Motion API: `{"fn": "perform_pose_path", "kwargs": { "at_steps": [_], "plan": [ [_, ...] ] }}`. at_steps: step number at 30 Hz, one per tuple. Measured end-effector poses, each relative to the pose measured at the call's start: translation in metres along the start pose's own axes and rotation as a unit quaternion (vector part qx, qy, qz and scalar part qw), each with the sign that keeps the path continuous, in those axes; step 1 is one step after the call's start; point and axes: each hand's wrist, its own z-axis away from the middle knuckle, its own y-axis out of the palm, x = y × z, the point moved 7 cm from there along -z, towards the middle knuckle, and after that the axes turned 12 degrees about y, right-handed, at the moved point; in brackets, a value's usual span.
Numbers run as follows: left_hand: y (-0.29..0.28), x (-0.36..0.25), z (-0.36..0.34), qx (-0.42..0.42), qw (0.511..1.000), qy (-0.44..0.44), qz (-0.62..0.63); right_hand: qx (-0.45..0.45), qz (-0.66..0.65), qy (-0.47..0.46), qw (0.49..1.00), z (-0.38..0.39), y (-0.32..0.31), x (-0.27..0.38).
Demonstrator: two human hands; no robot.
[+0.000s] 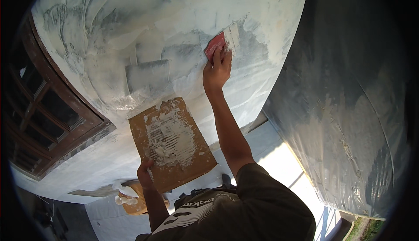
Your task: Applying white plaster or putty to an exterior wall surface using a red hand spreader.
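My right hand (pixel 217 76) grips a red putty spreader (pixel 214 44) and presses it flat to the wall (pixel 183 27). A pale strip of putty shows along the spreader's right edge. Much of the wall is smeared with white putty over grey patches. Lower down, my left hand (pixel 145 174) holds a brown rectangular board (pixel 200 164) by its lower left edge. White putty (pixel 172 138) with ridged marks lies across the board's middle. The board is tilted, its upper end close to the wall.
To the left, a brown wooden window frame (pixel 94 121) with several panes is set in the wall. Dark, shiny plastic sheeting (pixel 336 114) hangs at the right. Below, an orange-brown object (pixel 135 206) with a white item on it stands near my left forearm.
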Motion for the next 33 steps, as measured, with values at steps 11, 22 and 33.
{"fn": "perform_pose_path", "kwargs": {
  "at_steps": [11,22,33],
  "plan": [
    [-0.007,-0.032,-0.021,0.043,0.999,0.014,0.017,0.087,-0.010,0.008,0.996,0.077,0.008,0.033],
    [0.016,-0.043,-0.017,0.104,0.993,-0.018,0.061,0.015,-0.099,0.006,0.995,0.052,-0.063,0.010],
    [0.015,-0.046,-0.027,0.109,0.994,0.009,-0.005,0.030,-0.008,-0.023,0.999,0.028,-0.003,0.040]
  ]
}}
